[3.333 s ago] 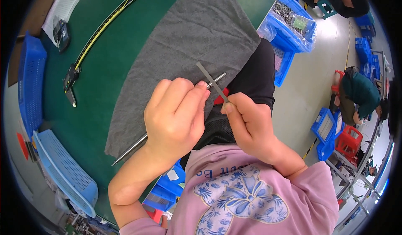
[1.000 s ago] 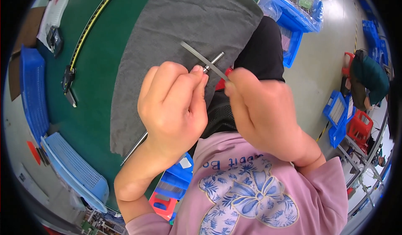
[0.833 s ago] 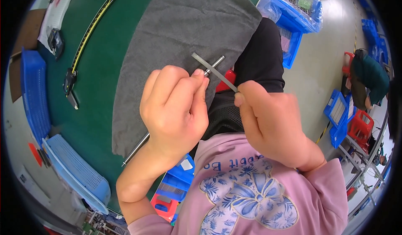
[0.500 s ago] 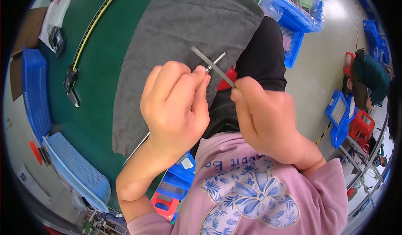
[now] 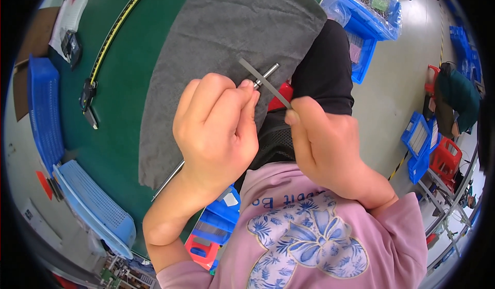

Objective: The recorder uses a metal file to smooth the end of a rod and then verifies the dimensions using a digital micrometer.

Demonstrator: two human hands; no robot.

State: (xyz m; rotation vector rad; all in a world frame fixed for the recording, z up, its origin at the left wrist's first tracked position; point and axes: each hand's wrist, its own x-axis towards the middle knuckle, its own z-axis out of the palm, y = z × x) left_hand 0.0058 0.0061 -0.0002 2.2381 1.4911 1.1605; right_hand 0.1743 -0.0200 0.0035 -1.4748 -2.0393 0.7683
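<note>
My left hand [image 5: 216, 126] is closed around a thin shiny metal rod [image 5: 273, 70], pinching it near its end with thumb and forefinger. The rod's tip points away to the right, and a matching length of rod shows by my left wrist. In my right hand [image 5: 327, 145] is a flat, narrow grey file [image 5: 251, 70], gripped at its near end. It lies crosswise over the rod just beyond my left fingertips, seemingly touching it. Both hands are above a dark grey cloth [image 5: 206, 36] spread across the green table [image 5: 124, 78] and toward my lap.
A long measuring tool with a black head [image 5: 88, 98] lies left on the table. Blue baskets [image 5: 95, 204] line the left edge. Blue bins [image 5: 363, 57] with metal parts stand at the upper right. A person [image 5: 456, 98] bends near a red stool [image 5: 446, 157] at far right.
The file has shifted slightly to the right along with my right hand, still crossing the rod. My left hand and the rod stay nearly in place.
</note>
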